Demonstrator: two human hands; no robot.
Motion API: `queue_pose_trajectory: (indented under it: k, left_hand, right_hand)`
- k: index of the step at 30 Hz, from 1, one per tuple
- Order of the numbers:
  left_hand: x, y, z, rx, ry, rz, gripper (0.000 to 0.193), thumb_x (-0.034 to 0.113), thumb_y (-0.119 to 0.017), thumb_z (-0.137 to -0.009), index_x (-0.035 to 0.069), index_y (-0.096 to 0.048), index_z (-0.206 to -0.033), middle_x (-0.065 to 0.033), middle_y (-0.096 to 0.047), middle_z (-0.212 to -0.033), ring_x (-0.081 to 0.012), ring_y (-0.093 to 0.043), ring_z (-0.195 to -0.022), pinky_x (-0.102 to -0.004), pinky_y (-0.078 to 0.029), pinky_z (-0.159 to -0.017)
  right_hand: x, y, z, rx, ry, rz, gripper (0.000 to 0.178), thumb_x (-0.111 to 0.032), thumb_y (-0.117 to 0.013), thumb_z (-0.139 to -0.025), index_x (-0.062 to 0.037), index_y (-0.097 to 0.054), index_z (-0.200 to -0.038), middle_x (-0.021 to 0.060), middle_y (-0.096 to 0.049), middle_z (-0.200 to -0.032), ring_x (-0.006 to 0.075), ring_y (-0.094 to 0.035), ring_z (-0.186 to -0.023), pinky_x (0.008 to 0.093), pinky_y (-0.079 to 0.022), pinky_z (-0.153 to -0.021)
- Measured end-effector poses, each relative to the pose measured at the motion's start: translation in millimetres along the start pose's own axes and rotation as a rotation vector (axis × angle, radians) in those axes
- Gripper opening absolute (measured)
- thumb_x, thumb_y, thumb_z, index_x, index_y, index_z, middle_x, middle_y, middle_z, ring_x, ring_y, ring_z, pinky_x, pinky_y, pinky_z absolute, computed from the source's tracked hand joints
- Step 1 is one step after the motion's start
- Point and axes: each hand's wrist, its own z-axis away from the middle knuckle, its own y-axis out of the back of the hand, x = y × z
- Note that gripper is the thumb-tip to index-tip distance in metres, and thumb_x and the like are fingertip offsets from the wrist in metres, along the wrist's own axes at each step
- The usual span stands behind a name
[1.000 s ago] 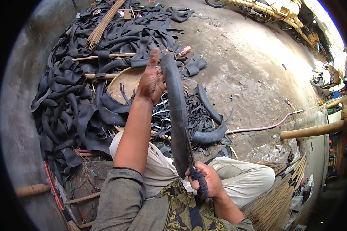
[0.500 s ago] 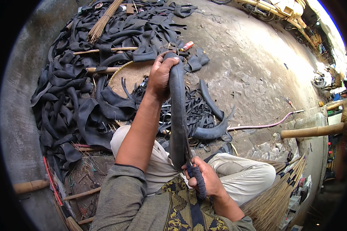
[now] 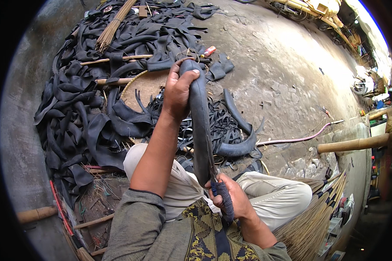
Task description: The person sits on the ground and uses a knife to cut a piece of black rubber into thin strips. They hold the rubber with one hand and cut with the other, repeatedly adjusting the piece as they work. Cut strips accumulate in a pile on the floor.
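A long piece of black rubber inner tube (image 3: 198, 117) stretches upright in front of me, away from my lap. At its far end, my left hand (image 3: 179, 89) is closed around it, the thumb lying on top. Close to my belly, my right hand (image 3: 231, 195) grips what look like scissors with a cloth-wrapped handle (image 3: 224, 202). Their dark blades meet the tube's right edge near its lower end, where a slit runs along the rubber. My fingers partly hide the handles, so how far the blades are apart cannot be made out.
A large heap of black rubber pieces (image 3: 85, 113) covers the left. Beyond my knees lie thin rubber strips (image 3: 222, 119) beside a curved tube section (image 3: 237, 148) and a round woven tray (image 3: 148, 89). Stick brooms (image 3: 307, 222) lean at my right, below a bamboo pole (image 3: 352, 144).
My left hand and the tube's far end have shifted slightly left. The right hand stays at the tube's lower edge, almost unmoved.
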Motion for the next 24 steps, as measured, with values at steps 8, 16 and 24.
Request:
queue_pose_trajectory:
  k: [8,16,24]
  left_hand:
    - [-11.6,-3.3,1.1,-0.01,0.017,0.032,0.034,0.006,-0.061,-0.093,0.01,-0.054,-0.126,-0.0075,-0.059,-0.097,-0.0138,-0.061,-0.069,-0.0273,-0.054,-0.055]
    - [-13.5,-6.9,8.7,-0.071,-0.028,-0.032,0.036,0.004,-0.062,-0.092,0.009,-0.055,-0.127,-0.0048,-0.059,-0.098,-0.0112,-0.06,-0.073,-0.0268,-0.055,-0.063]
    - [-23.6,-7.7,10.2,-0.097,0.005,-0.117,0.036,0.006,-0.064,-0.092,0.009,-0.057,-0.127,-0.0021,-0.06,-0.1,-0.008,-0.059,-0.078,-0.0248,-0.053,-0.067]
  right_hand:
    - [2.2,-6.7,6.3,0.046,-0.024,-0.203,0.029,-0.018,-0.075,-0.088,0.0008,-0.062,-0.105,-0.0015,-0.06,-0.086,0.0052,-0.054,-0.075,0.0237,-0.045,-0.067]
    - [-4.2,-4.4,-0.6,0.069,0.026,-0.191,0.043,-0.036,-0.076,-0.093,-0.0007,-0.059,-0.11,-0.0018,-0.057,-0.079,0.0059,-0.053,-0.068,0.0233,-0.044,-0.061]
    - [-7.5,0.2,-0.4,0.093,-0.008,-0.183,0.033,-0.021,-0.077,-0.089,0.0009,-0.06,-0.106,-0.0028,-0.058,-0.08,0.005,-0.054,-0.069,0.023,-0.045,-0.063]
